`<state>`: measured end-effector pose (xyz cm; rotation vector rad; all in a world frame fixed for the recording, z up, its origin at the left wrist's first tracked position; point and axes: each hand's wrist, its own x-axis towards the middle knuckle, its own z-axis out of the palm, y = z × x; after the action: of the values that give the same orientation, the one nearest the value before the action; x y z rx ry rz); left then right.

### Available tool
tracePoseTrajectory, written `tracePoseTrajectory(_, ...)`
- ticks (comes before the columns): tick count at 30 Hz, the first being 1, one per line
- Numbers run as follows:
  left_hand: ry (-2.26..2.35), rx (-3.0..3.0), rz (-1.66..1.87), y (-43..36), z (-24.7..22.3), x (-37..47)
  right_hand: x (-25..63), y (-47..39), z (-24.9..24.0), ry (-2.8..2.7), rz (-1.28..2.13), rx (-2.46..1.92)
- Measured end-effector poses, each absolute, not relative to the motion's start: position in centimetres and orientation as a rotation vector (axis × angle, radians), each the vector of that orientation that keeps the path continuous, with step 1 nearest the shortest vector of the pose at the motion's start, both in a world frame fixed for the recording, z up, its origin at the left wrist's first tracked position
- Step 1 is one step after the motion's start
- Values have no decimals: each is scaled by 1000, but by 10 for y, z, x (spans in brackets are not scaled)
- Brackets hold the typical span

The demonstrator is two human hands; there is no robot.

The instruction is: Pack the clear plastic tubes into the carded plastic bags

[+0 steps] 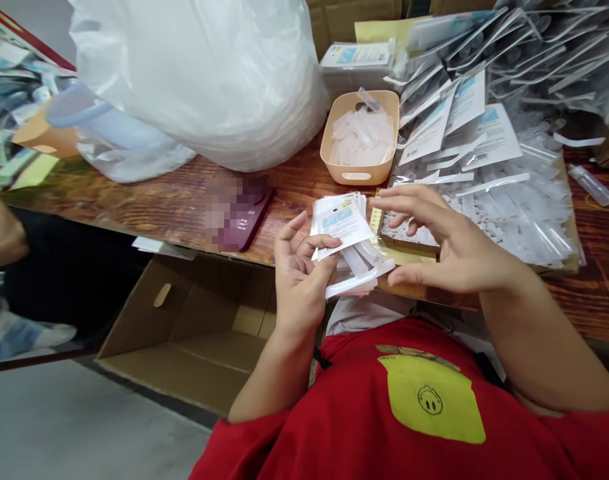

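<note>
My left hand (304,273) pinches a clear plastic packet (357,261) between thumb and fingers. Inside it are a white printed card (347,223) and translucent tube-like pieces, and a white strip (359,279) runs along its near edge. More printed cards lie under it at the table's front edge. My right hand (434,237) hovers just to the right of the packet, fingers spread and thumb apart, holding nothing. Past those fingers is a shallow box (409,233) of small white pieces, partly hidden by the hand.
A peach basket (359,177) holds translucent pieces. Filled clear packets (524,200) pile up at right, beside a loose tube (593,185). A large white plastic bag (209,80) and a maroon object (242,223) stand left. Below is an open cardboard box (194,327). Another person's arm (2,230) shows far left.
</note>
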<state>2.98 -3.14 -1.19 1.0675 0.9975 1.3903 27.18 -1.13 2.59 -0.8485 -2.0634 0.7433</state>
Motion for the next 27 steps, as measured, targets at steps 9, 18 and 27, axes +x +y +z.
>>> tracePoseTrajectory(9, 1016, 1320, 1397, -51, -8, 44, 228, 1, -1, -1750, 1180, -956)
tracePoseTrajectory(18, 963, 1778, 1333, -55, 8, 12, 267, -91, 34, -1732, 253, -1156)
tracePoseTrajectory(27, 1218, 2675, 517, 8, -12, -22, 287, -18, -36, -1766, 34, -1226)
